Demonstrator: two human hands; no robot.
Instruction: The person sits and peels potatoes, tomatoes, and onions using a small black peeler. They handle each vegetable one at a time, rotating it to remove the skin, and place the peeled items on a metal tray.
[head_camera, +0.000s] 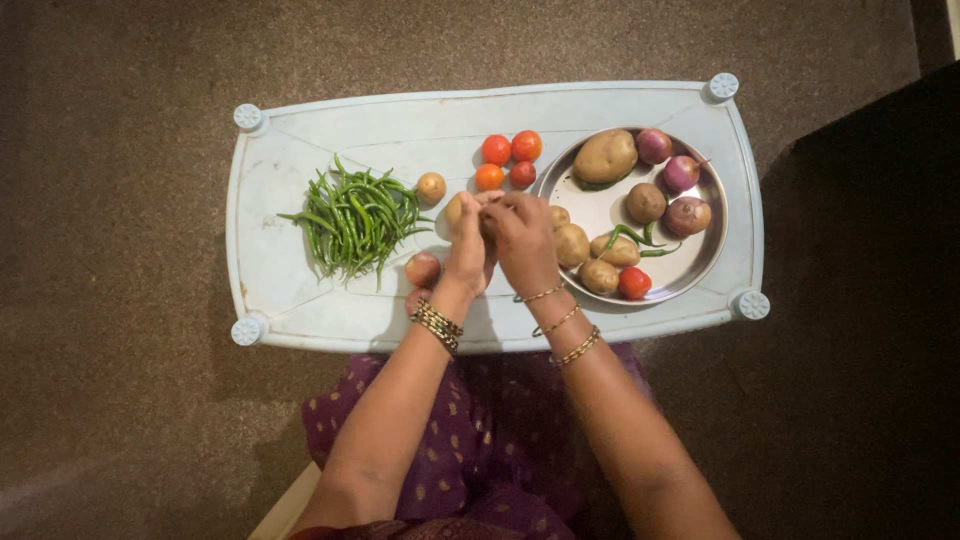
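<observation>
A: Well, what is carried on the pale blue surface (300, 290)?

B: A round steel plate (700, 262) is seen at the right. In it are held several potatoes, the largest potato (604, 156) lying at the far edge, three reddish onions (680, 172) toward the right rim, a red tomato (634, 283) at the near rim, and a few green chillies (636, 238) among the potatoes.

A: And outside the plate?

B: A heap of green chillies (355, 220) is spread on the left half. Four tomatoes (510, 160) are grouped at the far middle, just left of the plate. A small onion (431, 187) is set near the heap's far right side, and a pinkish onion (422, 268) lies nearer, beside the left wrist.

A: Where are the hands?

B: Both are brought together over the middle of the surface, just left of the plate. A small potato (455, 209) is clasped in the left hand (468, 245), only its pale edge being visible. The right hand (520, 235) is pressed against the left, fingers curled; whether its grip is closed on the same potato cannot be told. Bangles (437, 324) are worn on both wrists.
</observation>
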